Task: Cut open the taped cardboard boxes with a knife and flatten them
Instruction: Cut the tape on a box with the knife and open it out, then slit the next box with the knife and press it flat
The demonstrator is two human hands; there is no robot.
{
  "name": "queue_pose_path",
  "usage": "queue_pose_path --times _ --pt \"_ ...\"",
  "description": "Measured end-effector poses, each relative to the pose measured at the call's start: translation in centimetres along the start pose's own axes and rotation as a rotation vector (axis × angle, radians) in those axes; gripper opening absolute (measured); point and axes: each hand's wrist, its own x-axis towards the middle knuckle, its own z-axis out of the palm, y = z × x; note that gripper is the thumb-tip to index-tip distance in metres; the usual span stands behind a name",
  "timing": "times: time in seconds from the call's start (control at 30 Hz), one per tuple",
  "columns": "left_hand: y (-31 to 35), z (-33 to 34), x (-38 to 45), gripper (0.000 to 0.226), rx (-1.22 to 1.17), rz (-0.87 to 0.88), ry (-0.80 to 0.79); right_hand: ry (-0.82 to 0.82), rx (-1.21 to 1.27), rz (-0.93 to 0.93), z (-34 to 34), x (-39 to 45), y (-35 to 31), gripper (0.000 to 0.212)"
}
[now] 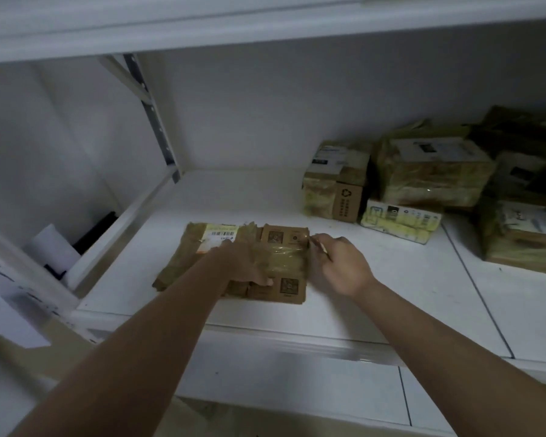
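A white shelf [375, 279] carries everything. Near its front lies a flat brown cardboard box [234, 263] with tape across it and a barcode label. At the back right, well apart from it, several taped boxes [429, 171] sit bunched together, a pale yellow pack [399, 220] lying just before them.

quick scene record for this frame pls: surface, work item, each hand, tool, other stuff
surface: white shelf
work item: taped cardboard box, lying low near the shelf's front edge
left hand: presses on the box top
right hand: at the box's right edge, gripping a thin tool
tool: knife, mostly hidden, blade unclear
other: stacked taped boxes at back right
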Motion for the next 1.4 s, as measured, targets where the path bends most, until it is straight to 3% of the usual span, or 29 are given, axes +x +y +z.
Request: queue_pose_path --times 0.07,0.17,0.27,0.37,0.5,0.6,0.67,0.83,1.13,1.23,1.3,1.4 --pt "2.2 -1.1 0.3 0.104 0.056 0.005 0.045 0.085 0.01 -0.003 -2.0 0.4 1.3 0.033" --pt "6.4 -1.4 3.1 0.124 -0.112 -0.004 0.27 0.17 0.004 0.006 -5.0 0.8 3.4 0.034" --pt "11.7 -2.6 4.9 0.116 -0.165 0.192 0.472 0.197 -0.005 -0.014 -7.5 1.1 5.4 0.042" --pt "15.3 -3.9 6.2 0.102 -0.085 0.231 0.604 0.165 0.019 -0.023 -9.2 1.1 6.9 0.044" --pt "17.4 -4.8 8.4 0.108 -0.018 0.093 0.58 0.119 0.009 -0.06 -10.3 1.3 8.2 0.041" --pt "18.3 -5.1 9.6 0.113 -0.179 -0.042 0.515 0.096 0.024 -0.072 -10.5 1.6 8.5 0.041" --pt "18.6 -5.2 10.2 0.104 -0.281 -0.069 0.488 0.079 0.041 -0.077 -10.6 1.8 8.4 0.041" --pt "17.8 -4.7 10.9 0.078 -0.242 -0.047 0.622 0.041 0.043 -0.08 -10.7 1.8 8.5 0.042" --pt "10.0 -6.2 4.7 0.07 -0.397 -0.027 0.911 0.093 0.067 -0.04 -9.4 0.9 6.8 0.039" --pt "7.3 -6.4 1.5 0.073 -0.524 0.016 0.942 0.13 0.157 -0.001 -7.8 0.3 4.9 0.035" --pt "5.7 -6.4 -1.2 0.057 -0.618 0.09 0.937 0.164 0.272 0.052 -6.9 -0.4 3.4 0.035" --pt "4.3 -6.3 -5.7 0.037 -0.836 0.098 0.746 0.255 0.474 0.14 -5.9 -1.8 1.9 0.04"
